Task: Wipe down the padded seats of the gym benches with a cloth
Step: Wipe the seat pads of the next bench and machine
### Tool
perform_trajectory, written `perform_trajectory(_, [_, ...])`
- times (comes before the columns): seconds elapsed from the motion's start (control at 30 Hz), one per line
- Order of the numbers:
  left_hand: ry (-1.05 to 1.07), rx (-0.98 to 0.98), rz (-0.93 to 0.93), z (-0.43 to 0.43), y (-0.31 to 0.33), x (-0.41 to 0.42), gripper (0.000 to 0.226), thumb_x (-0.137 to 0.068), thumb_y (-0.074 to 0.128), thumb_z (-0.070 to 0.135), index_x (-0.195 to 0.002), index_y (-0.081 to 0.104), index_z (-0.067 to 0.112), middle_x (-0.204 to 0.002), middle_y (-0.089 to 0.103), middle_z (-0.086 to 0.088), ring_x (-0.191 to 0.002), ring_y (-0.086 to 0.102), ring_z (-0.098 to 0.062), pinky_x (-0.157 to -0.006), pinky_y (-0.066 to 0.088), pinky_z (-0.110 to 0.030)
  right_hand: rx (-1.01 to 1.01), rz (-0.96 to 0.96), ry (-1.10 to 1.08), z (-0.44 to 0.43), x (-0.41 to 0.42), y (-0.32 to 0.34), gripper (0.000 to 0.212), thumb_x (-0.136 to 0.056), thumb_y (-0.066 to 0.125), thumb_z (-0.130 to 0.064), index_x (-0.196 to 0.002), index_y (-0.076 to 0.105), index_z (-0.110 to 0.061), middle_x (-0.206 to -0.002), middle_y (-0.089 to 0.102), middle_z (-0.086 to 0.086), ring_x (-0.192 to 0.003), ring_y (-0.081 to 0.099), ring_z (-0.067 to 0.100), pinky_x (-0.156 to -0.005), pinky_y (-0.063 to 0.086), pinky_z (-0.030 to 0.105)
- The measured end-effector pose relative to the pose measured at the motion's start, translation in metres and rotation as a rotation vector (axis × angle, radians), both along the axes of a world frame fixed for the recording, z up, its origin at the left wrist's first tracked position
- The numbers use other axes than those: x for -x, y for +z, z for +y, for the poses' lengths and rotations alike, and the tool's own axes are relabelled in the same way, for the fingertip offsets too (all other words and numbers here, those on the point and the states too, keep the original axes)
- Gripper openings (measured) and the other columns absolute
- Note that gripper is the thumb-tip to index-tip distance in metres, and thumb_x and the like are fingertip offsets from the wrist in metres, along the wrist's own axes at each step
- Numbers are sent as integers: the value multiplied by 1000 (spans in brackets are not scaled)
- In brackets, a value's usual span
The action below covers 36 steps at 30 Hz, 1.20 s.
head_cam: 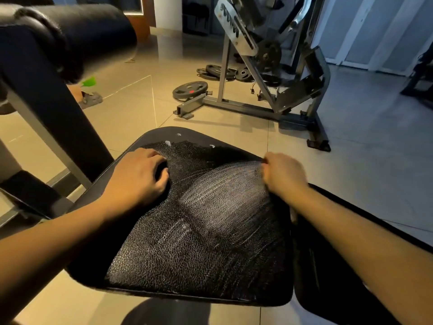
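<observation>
Both hands lie low on a black padded seat (164, 133), forearms reaching in from the near edge. Left hand (138, 177) sits knuckles up near the seat's left side, its fingers curled down into a dark fold of what looks to be the cloth (210, 231), a black, crackle-textured sheet streaked with pale smears. Right hand (284, 175) is at the opposite side, fingers bunched and pinching the sheet's far right corner, though motion blur hides the exact grip. Between the two hands the cloth spreads across most of the seat, creased diagonally in the middle and reaching down to the near edge. Beyond its far edge a strip of smooth seat shows, dotted with a few white droplets (167, 143). A second black pad (351, 259) lies just beside the seat on the right, under the right forearm. Up left, a thick black roller pad (93, 31) juts out from a dark frame, with something small and green (89, 81) under it. Farther off on the tiled floor (363, 172) stands a grey weight machine (269, 66), a weight plate (190, 89) lying flat near its foot.
</observation>
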<state>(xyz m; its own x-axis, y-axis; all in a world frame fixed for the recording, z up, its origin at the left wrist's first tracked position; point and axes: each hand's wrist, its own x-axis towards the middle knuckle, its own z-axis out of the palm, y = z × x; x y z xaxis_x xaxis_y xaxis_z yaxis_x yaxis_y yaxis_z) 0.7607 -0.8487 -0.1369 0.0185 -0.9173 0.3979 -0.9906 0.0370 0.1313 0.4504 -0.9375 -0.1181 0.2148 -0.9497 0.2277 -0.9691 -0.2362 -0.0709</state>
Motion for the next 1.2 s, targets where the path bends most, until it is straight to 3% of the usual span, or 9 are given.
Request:
perform_trajectory(0.13, [-4, -3, 9, -2, -1, -1, 34, -94, 44, 42, -99, 70, 20, -97, 66, 2, -93, 55, -19, -82, 50, -40, 56, -22, -45, 3, -17, -6, 18, -102, 49, -22, -113, 61, -12, -101, 66, 7, -83, 60, 28, -73, 49, 36])
perform_trajectory(0.23, [-13, -8, 35, -1, 0, -2, 39, -91, 42, 43, -102, 71, 19, -102, 67, 1, -97, 58, -21, -84, 51, -41, -78, -170, 311, 58, -79, 1, 25, -103, 51, -32, -121, 62, -19, -113, 67, 4, -99, 64, 26, -90, 54, 43])
perform_trajectory(0.37, [-30, -10, 36, -1, 3, -4, 40, -91, 47, 40, -108, 74, 16, -108, 71, -3, -100, 62, -23, -88, 51, -40, -64, -56, 825, 104, -98, 3, 24, -103, 53, -33, -120, 59, -17, -108, 63, 4, -90, 63, 24, -78, 54, 39])
perform_trajectory(0.6, [-15, 33, 29, -3, -1, -2, 32, -90, 47, 37, -93, 72, 18, -95, 68, 0, -89, 58, -20, -82, 50, -41, 88, 74, -49, -9, 6, -3, 21, -102, 49, -24, -119, 57, -14, -106, 61, 9, -89, 62, 31, -69, 46, 36])
perform_trajectory(0.7, [-11, 20, 43, -4, 0, -3, 34, -88, 45, 40, -94, 71, 19, -94, 67, 0, -89, 58, -21, -82, 49, -41, 78, 69, 89, 22, -31, -1, 23, -100, 54, -23, -122, 56, -17, -114, 61, 7, -96, 63, 30, -75, 51, 39])
perform_trajectory(0.87, [-30, 16, 70, -2, -1, -6, 40, -89, 45, 42, -103, 74, 18, -102, 69, -1, -96, 60, -21, -86, 50, -42, -93, -99, 772, 93, -90, 6, 25, -103, 52, -34, -123, 60, -22, -112, 62, -2, -96, 60, 18, -82, 50, 33])
perform_trajectory(1.07, [-34, 20, 59, -6, -4, -7, 30, -88, 42, 41, -88, 67, 25, -93, 64, 5, -89, 57, -18, -80, 49, -39, 69, -49, -38, -9, 6, -4, 19, -104, 49, -27, -116, 60, -17, -107, 64, 5, -88, 59, 24, -76, 47, 37])
perform_trajectory(1.13, [-31, 11, 72, -8, -4, -8, 30, -89, 42, 42, -93, 67, 26, -95, 62, 6, -91, 55, -17, -81, 49, -40, 98, -26, -40, -1, 3, -6, 19, -103, 50, -24, -118, 59, -16, -106, 63, 5, -89, 60, 25, -78, 50, 39])
perform_trajectory(1.2, [-28, -1, 84, -7, -4, -9, 33, -90, 43, 44, -101, 68, 25, -100, 63, 4, -94, 54, -18, -83, 49, -42, 23, -99, 196, 34, -26, -7, 21, -103, 51, -29, -119, 60, -19, -108, 62, 2, -95, 61, 24, -85, 53, 42])
